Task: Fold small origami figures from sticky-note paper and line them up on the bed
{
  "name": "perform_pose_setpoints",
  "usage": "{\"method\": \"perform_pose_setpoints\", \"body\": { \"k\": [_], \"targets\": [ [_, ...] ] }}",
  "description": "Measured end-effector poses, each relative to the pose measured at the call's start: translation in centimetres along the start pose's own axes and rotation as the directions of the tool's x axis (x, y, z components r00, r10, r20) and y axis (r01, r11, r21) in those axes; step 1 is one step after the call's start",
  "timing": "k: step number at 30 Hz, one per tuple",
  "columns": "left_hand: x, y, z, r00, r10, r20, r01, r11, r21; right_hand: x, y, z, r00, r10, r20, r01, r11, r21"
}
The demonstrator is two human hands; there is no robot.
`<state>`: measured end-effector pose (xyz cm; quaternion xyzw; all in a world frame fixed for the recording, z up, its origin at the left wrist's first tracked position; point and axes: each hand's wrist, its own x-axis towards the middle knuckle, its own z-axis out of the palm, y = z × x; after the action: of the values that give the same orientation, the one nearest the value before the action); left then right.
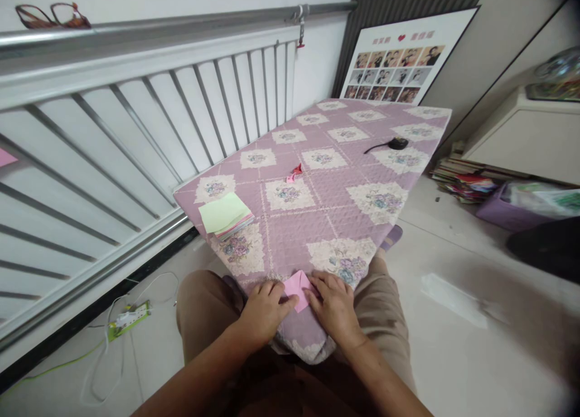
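A partly folded piece of pink origami paper (298, 289) lies at the near corner of the cloth-covered table. My left hand (266, 308) grips its left side, thumb on top of the paper. On the opposite side, my right hand (333, 299) holds the right edge, with thumb and fingers bent onto it. A crease or flap line shows near the paper's upper point. To the left sits a stack of coloured paper sheets (226, 214), light green on top. Farther up the table are a small red folded paper piece (297, 168) and a small pink one (290, 178) beside it.
The purple floral tablecloth (326, 217) covers the table, which stands against a white railing (181, 115). A black object with a short cord (397, 143) lies at the far right. A power strip (129, 320) with cables is on the floor at left. Glasses (53, 17) rest on the rail.
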<state>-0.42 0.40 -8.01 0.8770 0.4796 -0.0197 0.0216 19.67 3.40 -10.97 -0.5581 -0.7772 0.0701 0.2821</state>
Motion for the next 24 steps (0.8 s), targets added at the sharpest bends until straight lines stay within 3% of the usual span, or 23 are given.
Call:
{"method": "perform_pose_setpoints", "body": {
  "k": [9,17,24],
  "targets": [
    [0.0,0.0,0.0,1.0,-0.013,0.005,0.013,1.0,-0.006,-0.5,0.5,0.2,1.0,-0.015,-0.01,0.016,0.993,0.12],
    [0.1,-0.2,0.1,1.0,-0.002,0.01,0.001,1.0,0.01,-0.8,1.0,-0.2,0.963,-0.269,0.024,0.264,0.955,0.132],
    [0.7,0.1,-0.2,0.999,-0.02,0.044,0.019,1.0,0.025,-0.8,1.4,-1.1,0.917,-0.377,0.128,0.369,0.926,0.08]
  ]
}}
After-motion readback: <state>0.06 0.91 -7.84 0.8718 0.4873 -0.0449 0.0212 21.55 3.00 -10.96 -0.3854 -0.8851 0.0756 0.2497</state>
